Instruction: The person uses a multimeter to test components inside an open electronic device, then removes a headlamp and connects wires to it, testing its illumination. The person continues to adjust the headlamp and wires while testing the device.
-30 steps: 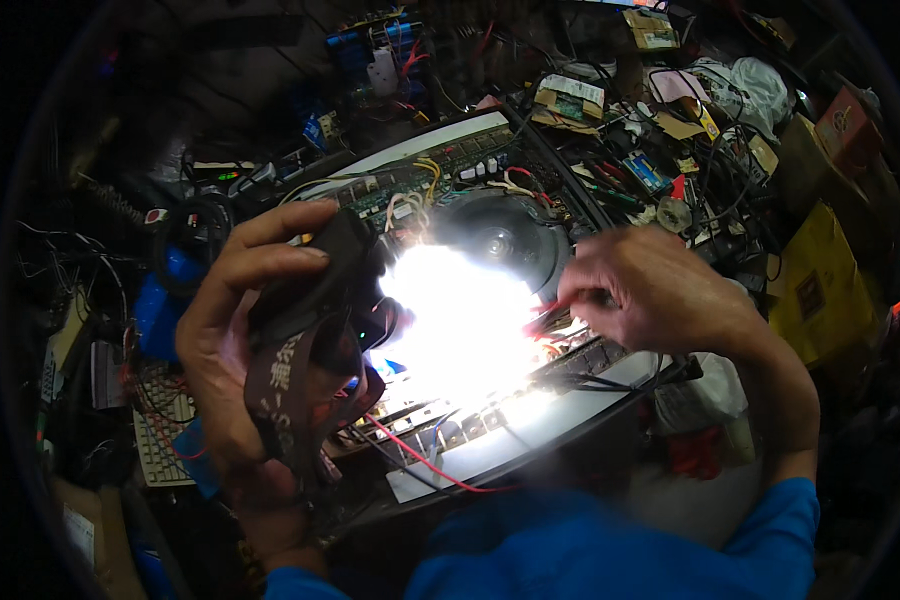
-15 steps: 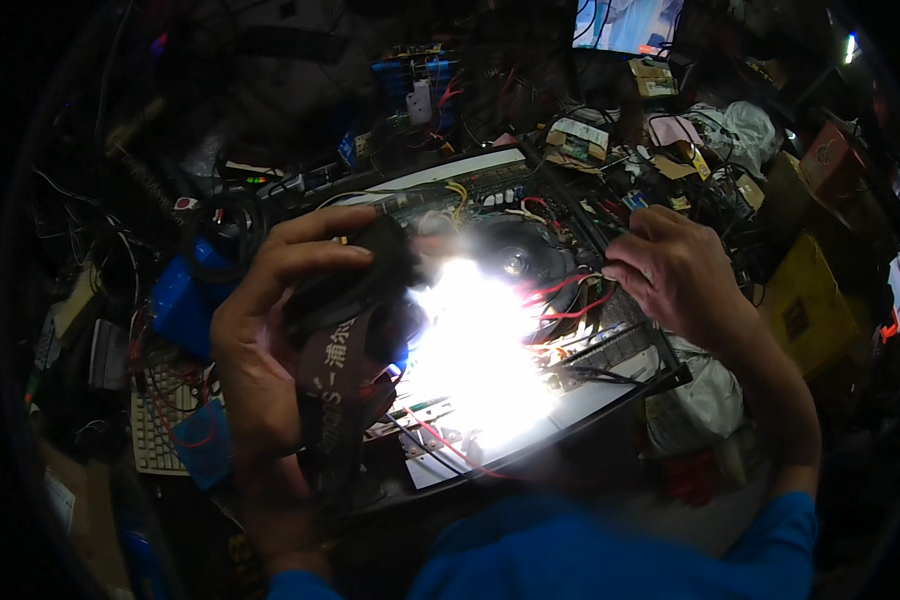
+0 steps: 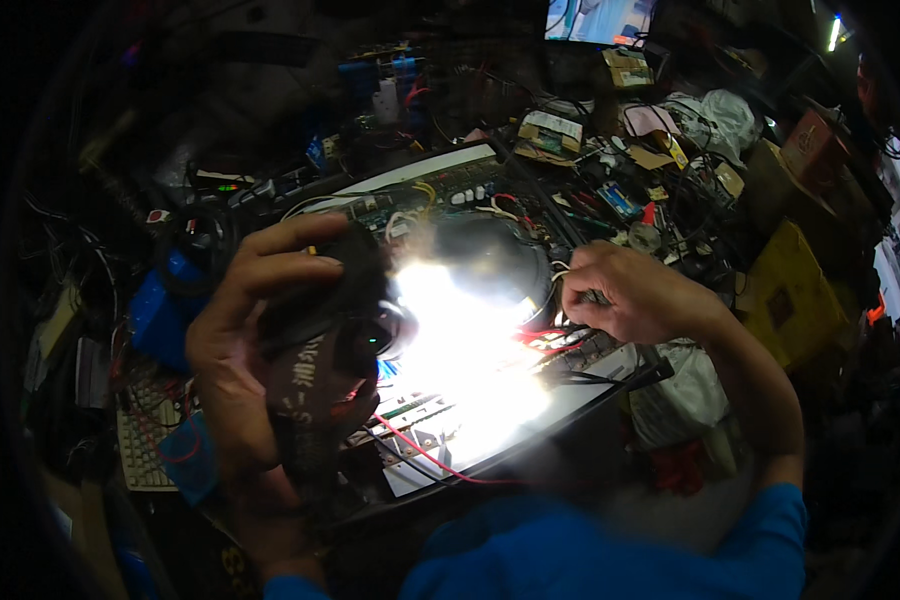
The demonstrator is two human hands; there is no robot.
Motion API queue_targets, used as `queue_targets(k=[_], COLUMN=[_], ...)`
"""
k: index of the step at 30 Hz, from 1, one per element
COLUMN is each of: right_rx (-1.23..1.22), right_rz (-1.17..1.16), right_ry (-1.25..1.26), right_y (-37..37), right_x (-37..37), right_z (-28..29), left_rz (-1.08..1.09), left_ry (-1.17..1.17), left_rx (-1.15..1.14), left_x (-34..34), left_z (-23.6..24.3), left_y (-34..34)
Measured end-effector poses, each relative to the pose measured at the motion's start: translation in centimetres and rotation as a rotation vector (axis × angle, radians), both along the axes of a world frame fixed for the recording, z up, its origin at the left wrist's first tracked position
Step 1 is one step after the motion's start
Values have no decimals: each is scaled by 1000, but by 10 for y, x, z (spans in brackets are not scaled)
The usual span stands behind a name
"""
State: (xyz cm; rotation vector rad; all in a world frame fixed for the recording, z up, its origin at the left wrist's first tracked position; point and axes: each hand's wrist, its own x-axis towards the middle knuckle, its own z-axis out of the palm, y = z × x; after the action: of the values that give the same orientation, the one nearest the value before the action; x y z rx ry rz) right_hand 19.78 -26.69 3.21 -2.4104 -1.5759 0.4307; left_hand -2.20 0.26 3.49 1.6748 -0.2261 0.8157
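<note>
My left hand (image 3: 232, 345) is closed around a black headlamp (image 3: 365, 290) with a wide dark strap (image 3: 305, 385). Its glaring beam falls on an open electronics chassis (image 3: 410, 165) and washes out the middle of it. A round black part (image 3: 485, 250) sits inside, blurred, with circuit boards and loose wires around it. At the chassis's right side, just beside the round part, is my right hand (image 3: 625, 295) with its fingers curled together. Thin pale wire shows by its fingertips, but what they grip is hidden. Red wires (image 3: 545, 340) run just below that hand.
A keyboard (image 3: 145, 445) and blue objects (image 3: 170, 310) lie at the left. Small cartons (image 3: 550, 135), clear plastic bags (image 3: 725, 120) and tools clutter the far right. Near the right forearm are a white plastic bag (image 3: 680, 395) and a yellow panel (image 3: 795, 290). A lit screen (image 3: 600, 20) stands at the back.
My right hand has come left and slightly down, closer to the round part. The whole view has shifted a little; my left hand still holds the headlamp.
</note>
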Motion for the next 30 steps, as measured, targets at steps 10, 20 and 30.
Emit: queue_targets(k=[10, 20, 30], right_rx=[296, -147, 245], right_rz=[293, -252, -277], right_ry=[375, 23, -67], right_y=[-53, -127, -79], right_x=[4, -11, -5], right_z=[12, -5, -19], left_rz=[98, 72, 44], left_ry=[-46, -32, -65], left_rx=[1, 140, 141], left_x=[2, 9, 10], left_z=[1, 1, 3], left_y=[-2, 8, -1])
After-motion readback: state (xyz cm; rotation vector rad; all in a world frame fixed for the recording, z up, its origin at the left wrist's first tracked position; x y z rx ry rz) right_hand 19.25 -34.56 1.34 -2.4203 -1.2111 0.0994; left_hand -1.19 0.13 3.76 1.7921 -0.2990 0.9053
